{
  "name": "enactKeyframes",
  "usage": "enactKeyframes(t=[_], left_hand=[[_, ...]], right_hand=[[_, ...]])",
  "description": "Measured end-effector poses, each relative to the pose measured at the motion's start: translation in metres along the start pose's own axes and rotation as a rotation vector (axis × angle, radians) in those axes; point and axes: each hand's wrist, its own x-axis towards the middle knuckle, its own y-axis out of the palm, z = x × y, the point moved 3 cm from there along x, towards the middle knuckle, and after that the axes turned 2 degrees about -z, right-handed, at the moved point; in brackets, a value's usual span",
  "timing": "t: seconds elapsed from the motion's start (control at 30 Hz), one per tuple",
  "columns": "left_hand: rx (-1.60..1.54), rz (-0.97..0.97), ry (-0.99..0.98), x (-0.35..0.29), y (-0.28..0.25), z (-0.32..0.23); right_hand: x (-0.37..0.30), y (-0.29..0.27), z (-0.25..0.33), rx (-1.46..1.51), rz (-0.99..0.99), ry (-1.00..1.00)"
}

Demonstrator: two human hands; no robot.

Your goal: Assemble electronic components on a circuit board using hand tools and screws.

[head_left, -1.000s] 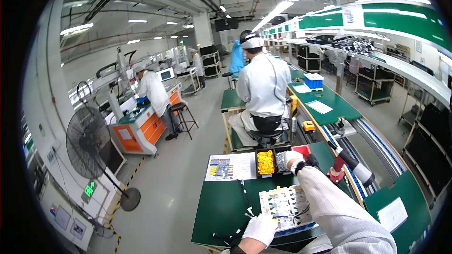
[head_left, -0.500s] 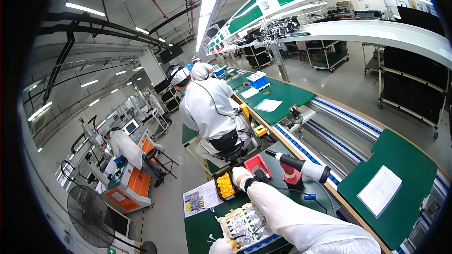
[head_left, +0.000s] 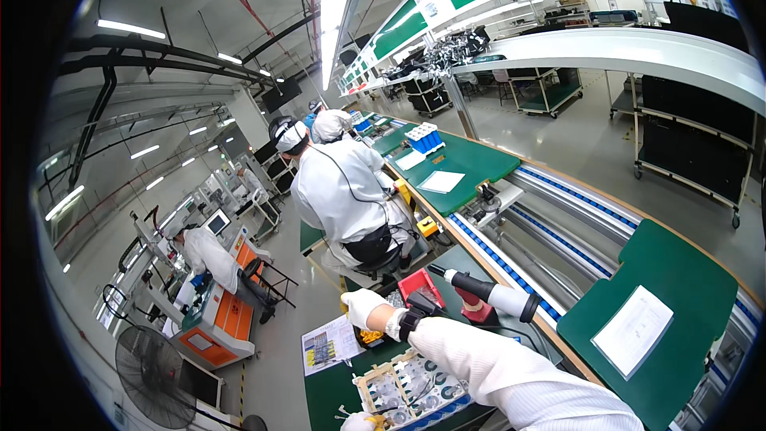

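Note:
My right hand (head_left: 365, 309), in a white glove with a black band at the wrist, reaches over the black bin of yellow parts (head_left: 370, 336). Its fingers are bent together, with a hint of yellow at the tips; what they hold is too small to make out. At the lower edge my left hand (head_left: 361, 422), also gloved, is partly cut off beside the near left corner of a tray (head_left: 383, 369). Yellow shows at its closed fingers, and a thin white piece (head_left: 343, 412) sticks out next to it. Round clear and white parts fill the tray's compartments.
A red bin (head_left: 421, 288) and an electric screwdriver (head_left: 495, 297) on a red holder lie past my right forearm. A printed sheet (head_left: 330, 345) is at the left. Roller conveyor rails (head_left: 550, 227) run along the right. A seated co-worker (head_left: 341, 195) is ahead.
My right hand has moved left from beside the yellow parts to above them, covering most of them. The view has shifted slightly. My left hand stays low by the tray.

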Motion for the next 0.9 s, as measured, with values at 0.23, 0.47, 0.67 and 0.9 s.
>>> enactKeyframes(t=[0.23, 0.47, 0.67, 0.9], left_hand=[[0.069, -0.060, 0.040, -0.007, 0.002, 0.008], [0.192, -0.110, 0.168, 0.002, 0.009, 0.020], [0.125, -0.117, 0.114, 0.002, 0.012, 0.021], [0.085, -0.120, 0.108, -0.004, 0.014, 0.020]], right_hand=[[-0.100, -0.039, 0.076, 0.301, 0.272, -0.184], [-0.173, -0.014, 0.060, 0.399, 0.304, -0.138], [-0.196, -0.011, 0.062, 0.601, 0.377, 0.117], [-0.217, 0.009, 0.054, 0.468, 0.451, 0.099]])
